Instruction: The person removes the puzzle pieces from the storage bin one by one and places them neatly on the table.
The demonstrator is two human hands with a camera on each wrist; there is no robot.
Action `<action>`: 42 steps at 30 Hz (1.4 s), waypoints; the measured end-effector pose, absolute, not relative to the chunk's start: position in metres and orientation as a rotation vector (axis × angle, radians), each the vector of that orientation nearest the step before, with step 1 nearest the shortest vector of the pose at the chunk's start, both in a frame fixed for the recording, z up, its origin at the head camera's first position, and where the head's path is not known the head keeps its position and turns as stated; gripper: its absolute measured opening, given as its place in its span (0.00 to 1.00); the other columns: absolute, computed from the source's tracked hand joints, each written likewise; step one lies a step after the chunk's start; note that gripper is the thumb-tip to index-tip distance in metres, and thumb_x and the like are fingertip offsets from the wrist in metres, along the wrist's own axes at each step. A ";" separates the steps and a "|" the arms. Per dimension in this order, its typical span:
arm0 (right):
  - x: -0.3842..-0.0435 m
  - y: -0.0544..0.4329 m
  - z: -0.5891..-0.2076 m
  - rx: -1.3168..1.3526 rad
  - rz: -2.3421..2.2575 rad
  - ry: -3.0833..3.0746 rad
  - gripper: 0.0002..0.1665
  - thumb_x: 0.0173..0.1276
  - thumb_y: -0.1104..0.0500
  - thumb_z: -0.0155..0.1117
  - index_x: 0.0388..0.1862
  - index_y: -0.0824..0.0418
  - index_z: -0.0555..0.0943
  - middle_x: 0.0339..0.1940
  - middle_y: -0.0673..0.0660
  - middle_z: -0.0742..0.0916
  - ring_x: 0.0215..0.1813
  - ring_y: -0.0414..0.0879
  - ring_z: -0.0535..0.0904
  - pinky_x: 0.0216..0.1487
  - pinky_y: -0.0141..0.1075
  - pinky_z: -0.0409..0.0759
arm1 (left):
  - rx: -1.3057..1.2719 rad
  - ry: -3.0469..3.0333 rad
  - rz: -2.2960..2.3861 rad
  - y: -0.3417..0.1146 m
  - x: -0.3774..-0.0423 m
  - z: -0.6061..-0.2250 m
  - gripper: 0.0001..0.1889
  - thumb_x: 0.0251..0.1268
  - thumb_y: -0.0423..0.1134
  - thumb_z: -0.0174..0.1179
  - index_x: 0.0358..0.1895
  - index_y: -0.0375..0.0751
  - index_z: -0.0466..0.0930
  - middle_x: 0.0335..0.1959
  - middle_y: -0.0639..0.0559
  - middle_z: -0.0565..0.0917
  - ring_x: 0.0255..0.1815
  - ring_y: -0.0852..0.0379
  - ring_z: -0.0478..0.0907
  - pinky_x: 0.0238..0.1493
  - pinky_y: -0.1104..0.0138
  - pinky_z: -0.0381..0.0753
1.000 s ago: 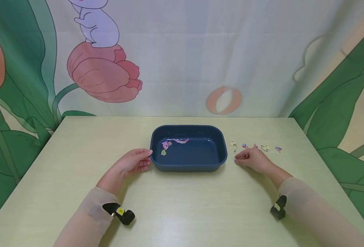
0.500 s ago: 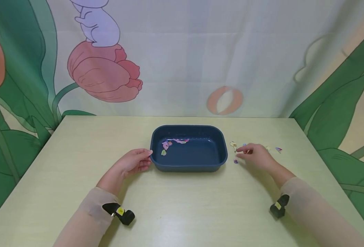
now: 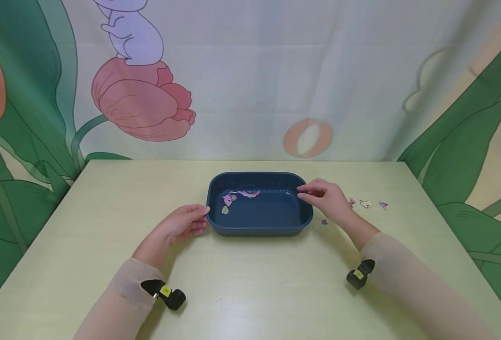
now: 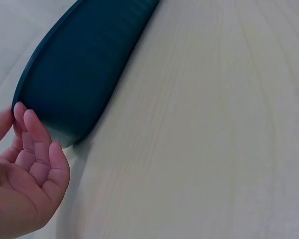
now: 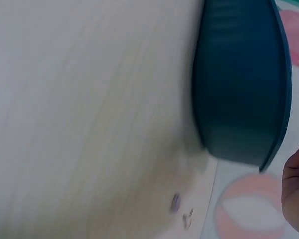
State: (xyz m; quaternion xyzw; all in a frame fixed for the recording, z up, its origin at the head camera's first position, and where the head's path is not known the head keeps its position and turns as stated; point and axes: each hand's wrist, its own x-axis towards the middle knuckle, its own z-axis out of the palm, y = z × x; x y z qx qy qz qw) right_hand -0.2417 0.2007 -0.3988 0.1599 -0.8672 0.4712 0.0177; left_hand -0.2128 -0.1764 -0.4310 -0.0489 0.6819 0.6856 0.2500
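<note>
A dark blue, deep rectangular tray (image 3: pixel 258 231) stands on the table. My left hand (image 3: pixel 186 222) pinches its left rim between thumb and fingers; in the left wrist view the hand (image 4: pixel 32 169) sits at the tray's end. Over the right rim, my right hand (image 3: pixel 324 198) reaches in with thumb and fingertips together, pinching a small pale yellow sticker mostly hidden by the fingers. Inside the tray, at the left and back, lie a purple sticker (image 3: pixel 228 200), a green sticker (image 3: pixel 225 210) and a long pink sticker (image 3: pixel 249 194).
A tiny purple sticker (image 3: pixel 324 221) lies right of the tray. Farther right are a pink sticker (image 3: pixel 352 202), a cream sticker (image 3: pixel 365 204) and a purple-pink sticker (image 3: pixel 383 206). A printed curtain (image 3: pixel 242 94) hangs behind the table (image 3: pixel 250 283).
My right hand first left the tiny purple sticker on the table, moved to the pale yellow one, then shifted left and back over the tray's right rim. My left hand stayed on the rim.
</note>
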 end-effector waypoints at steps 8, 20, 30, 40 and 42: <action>-0.244 0.163 -0.394 0.617 1.530 -2.694 0.14 0.61 0.57 0.67 0.45 0.62 0.84 0.33 0.54 0.79 0.35 0.49 0.71 0.32 0.31 0.71 | -0.145 1.868 1.864 -0.175 -0.213 -0.432 0.13 0.68 0.46 0.54 0.37 0.38 0.74 0.28 0.51 0.78 0.30 0.58 0.76 0.38 0.67 0.78; -0.250 0.120 -0.399 0.721 1.532 -2.689 0.14 0.61 0.55 0.67 0.44 0.59 0.85 0.30 0.51 0.79 0.32 0.48 0.70 0.30 0.34 0.69 | -0.141 1.875 1.861 -0.176 -0.214 -0.432 0.12 0.69 0.44 0.53 0.37 0.37 0.74 0.28 0.51 0.78 0.30 0.58 0.76 0.38 0.68 0.78; -0.255 0.087 -0.403 0.753 1.565 -2.718 0.12 0.60 0.56 0.68 0.42 0.59 0.85 0.30 0.51 0.79 0.32 0.47 0.71 0.29 0.33 0.70 | -0.133 1.877 1.861 -0.176 -0.213 -0.433 0.12 0.69 0.44 0.53 0.37 0.37 0.74 0.26 0.52 0.78 0.29 0.59 0.76 0.37 0.68 0.78; -0.264 0.063 -0.402 0.835 1.568 -2.694 0.13 0.60 0.57 0.68 0.43 0.62 0.85 0.28 0.52 0.78 0.32 0.47 0.71 0.28 0.31 0.69 | -0.139 1.879 1.851 -0.176 -0.214 -0.431 0.14 0.69 0.45 0.53 0.39 0.34 0.74 0.28 0.50 0.78 0.30 0.58 0.76 0.38 0.68 0.79; -0.266 0.060 -0.403 0.826 1.564 -2.702 0.13 0.60 0.58 0.68 0.43 0.62 0.85 0.28 0.52 0.78 0.32 0.46 0.71 0.28 0.31 0.69 | -0.132 1.876 1.853 -0.176 -0.213 -0.431 0.14 0.69 0.45 0.53 0.39 0.34 0.74 0.28 0.50 0.78 0.30 0.58 0.76 0.38 0.68 0.79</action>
